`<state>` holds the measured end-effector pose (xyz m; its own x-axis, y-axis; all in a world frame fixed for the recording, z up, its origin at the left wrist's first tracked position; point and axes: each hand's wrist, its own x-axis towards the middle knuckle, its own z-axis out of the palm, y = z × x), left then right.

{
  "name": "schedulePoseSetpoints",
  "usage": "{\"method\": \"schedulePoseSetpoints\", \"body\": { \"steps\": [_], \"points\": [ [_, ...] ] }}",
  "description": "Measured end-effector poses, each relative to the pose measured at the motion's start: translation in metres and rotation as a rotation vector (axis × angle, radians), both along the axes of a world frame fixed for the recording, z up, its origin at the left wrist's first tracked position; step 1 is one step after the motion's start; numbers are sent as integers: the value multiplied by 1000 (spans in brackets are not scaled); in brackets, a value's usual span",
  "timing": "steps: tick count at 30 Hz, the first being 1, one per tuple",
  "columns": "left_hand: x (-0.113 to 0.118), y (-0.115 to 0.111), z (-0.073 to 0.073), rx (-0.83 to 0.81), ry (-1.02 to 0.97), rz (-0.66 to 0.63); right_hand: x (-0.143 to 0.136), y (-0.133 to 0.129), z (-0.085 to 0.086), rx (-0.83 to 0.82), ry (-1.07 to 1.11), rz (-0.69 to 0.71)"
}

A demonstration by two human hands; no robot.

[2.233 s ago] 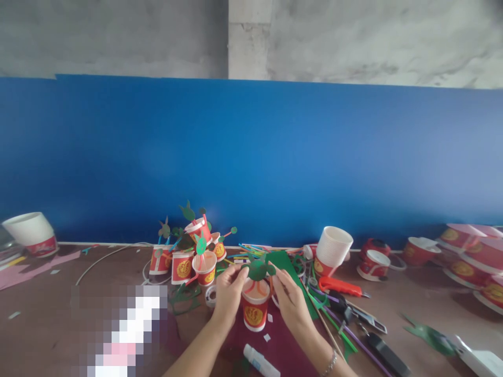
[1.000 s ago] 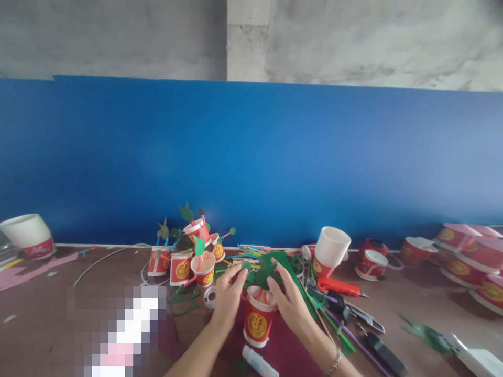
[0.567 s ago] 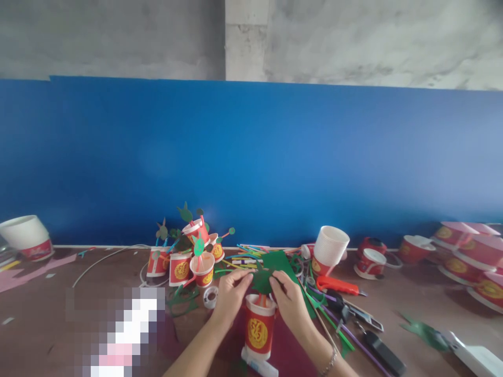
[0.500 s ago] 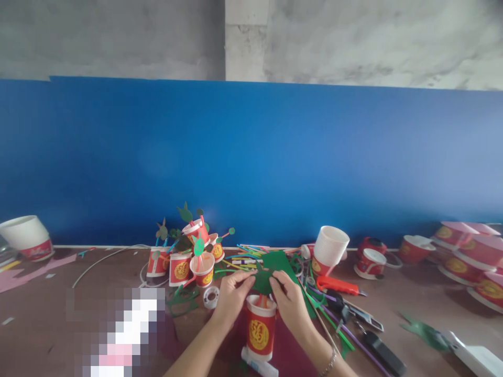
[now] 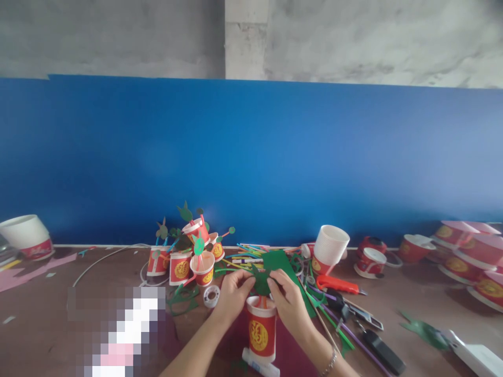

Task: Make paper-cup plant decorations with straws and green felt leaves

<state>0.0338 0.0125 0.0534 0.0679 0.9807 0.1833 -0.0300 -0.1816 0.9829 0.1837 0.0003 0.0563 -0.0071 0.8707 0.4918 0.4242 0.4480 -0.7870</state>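
Note:
A green paper cutout (image 5: 261,283) with pointed tips is pinched at its two sides, by my left hand (image 5: 234,294) on one edge and my right hand (image 5: 288,294) on the other. Directly beneath it, a red paper cup (image 5: 261,332) with a yellow round emblem stands upright. Orange-red straw pieces (image 5: 262,302) rise from the cup's mouth to the cutout; their upper ends are hidden behind it. A white glue tube (image 5: 260,362) lies against the cup's base.
Decorated cups (image 5: 202,268) with green cutouts cluster behind on the left, near a tape roll (image 5: 211,297). Green sheet (image 5: 285,267), straws, a white cup stack (image 5: 330,246), an orange cutter (image 5: 338,285), keys (image 5: 383,352) and scissors (image 5: 428,335) lie rightward. A blue panel (image 5: 251,157) borders the table.
Both hands keep their pinch on the green cutout, which has shifted very slightly. The cup beneath appears a little lower in view.

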Motion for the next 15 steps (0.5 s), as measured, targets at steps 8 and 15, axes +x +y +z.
{"method": "schedulePoseSetpoints", "body": {
  "steps": [8, 15],
  "points": [
    [4, -1, -4, 6, -100, 86, -2, -6, 3, -165, 97, 82],
    [0, 2, -3, 2, -152, 321, -3, -7, 4, -304, 163, 174]
  ]
}}
